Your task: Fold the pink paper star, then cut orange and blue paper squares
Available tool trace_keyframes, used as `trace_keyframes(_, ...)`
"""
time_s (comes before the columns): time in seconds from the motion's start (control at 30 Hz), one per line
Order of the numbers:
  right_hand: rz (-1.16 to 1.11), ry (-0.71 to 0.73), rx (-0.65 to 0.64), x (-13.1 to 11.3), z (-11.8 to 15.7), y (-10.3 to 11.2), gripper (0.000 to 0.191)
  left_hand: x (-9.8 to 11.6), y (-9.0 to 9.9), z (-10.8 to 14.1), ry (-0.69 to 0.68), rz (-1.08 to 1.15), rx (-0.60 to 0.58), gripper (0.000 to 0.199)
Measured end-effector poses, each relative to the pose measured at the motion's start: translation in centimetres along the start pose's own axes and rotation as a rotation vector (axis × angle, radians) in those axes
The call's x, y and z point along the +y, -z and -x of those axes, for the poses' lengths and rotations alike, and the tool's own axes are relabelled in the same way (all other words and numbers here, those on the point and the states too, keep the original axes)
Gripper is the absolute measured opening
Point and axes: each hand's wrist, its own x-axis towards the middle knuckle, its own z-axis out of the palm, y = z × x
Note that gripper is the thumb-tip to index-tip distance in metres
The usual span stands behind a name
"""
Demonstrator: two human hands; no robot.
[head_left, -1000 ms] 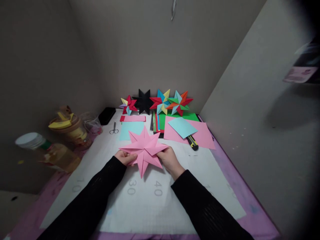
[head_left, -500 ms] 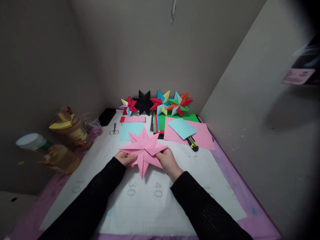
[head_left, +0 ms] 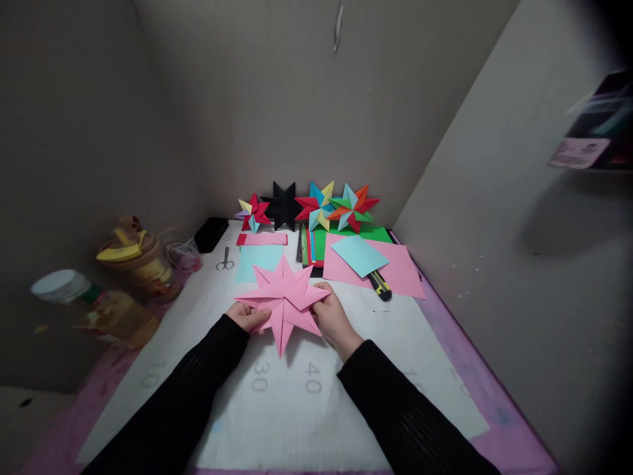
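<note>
A pink folded paper star (head_left: 283, 298) with several points is held up over the white mat, its folded face toward me. My left hand (head_left: 248, 318) grips its left side, the thumb lying on the front face and the fingers partly behind. On the right side, my right hand (head_left: 330, 315) is closed around the edge near the right-hand points; some of its fingertips are hidden behind the paper. A light blue sheet (head_left: 260, 262) lies flat just beyond the star.
Several finished paper stars (head_left: 320, 206) lean against the back wall. Small scissors (head_left: 225, 260) and a black phone (head_left: 211, 234) lie back left. A utility knife (head_left: 380, 287) sits on pink paper (head_left: 403, 270) at right. A bottle (head_left: 109, 307) and a lidded cup (head_left: 138, 257) stand left.
My right hand has shifted its hold slightly, with the fingers now higher along the star's right point. The star stays in both hands; the whole view has moved a little.
</note>
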Motion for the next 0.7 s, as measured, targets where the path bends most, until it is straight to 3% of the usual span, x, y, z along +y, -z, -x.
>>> trace_keyframes(0.13,-0.088,-0.044,-0.032,-0.4,0.0,-0.4,0.025,0.3,-0.1,0.0,-0.002,0.029,0.04,0.032)
trace_keyframes(0.3,-0.132,-0.099,-0.144,-1.1,0.4,-0.3,0.045,0.7,-0.4,0.2,0.006,0.047,0.093,0.031)
trace_keyframes(0.53,-0.086,-0.138,-0.192,-1.1,0.7,-0.2,0.03,1.2,-1.4,0.7,-0.008,0.041,0.069,0.031)
trace_keyframes(0.7,-0.064,-0.126,-0.176,-0.8,0.6,0.0,0.027,1.2,-1.1,0.5,0.007,0.051,0.057,0.031)
